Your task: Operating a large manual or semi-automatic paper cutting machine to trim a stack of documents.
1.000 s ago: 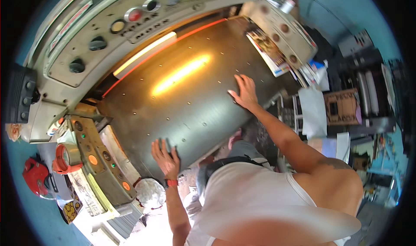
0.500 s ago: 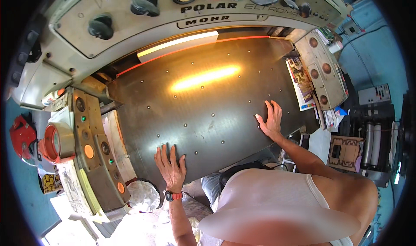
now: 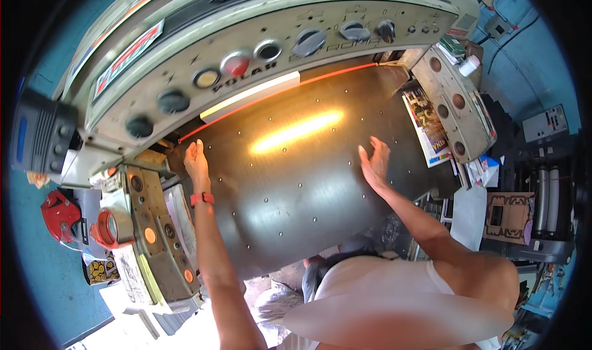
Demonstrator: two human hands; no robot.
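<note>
A dark metal table (image 3: 320, 208) with rows of small studs spans the middle, a warm glare across it and a red line along its back. My left hand (image 3: 197, 160), with a red wristwatch (image 3: 201, 198), is near its back left corner, fingers curled together; whatever they hold, if anything, is hidden. My right hand (image 3: 376, 165) is over the right half, thumb and fingers apart, holding nothing. A printed magazine (image 3: 425, 128) lies at the table's right.
A machine panel (image 3: 277, 42) with knobs and buttons arches over the back. Side consoles (image 3: 145, 214) (image 3: 450, 103) flank the table. A red-orange tape roll (image 3: 108, 227) and red helmet (image 3: 60, 214) sit left. Cardboard (image 3: 505, 214) and rollers (image 3: 549, 199) are at right.
My left hand has moved from the table's front left up to its back left, fingers drawing together. My right hand has lifted slightly, turned inward, fingers still apart. The view has shifted.
</note>
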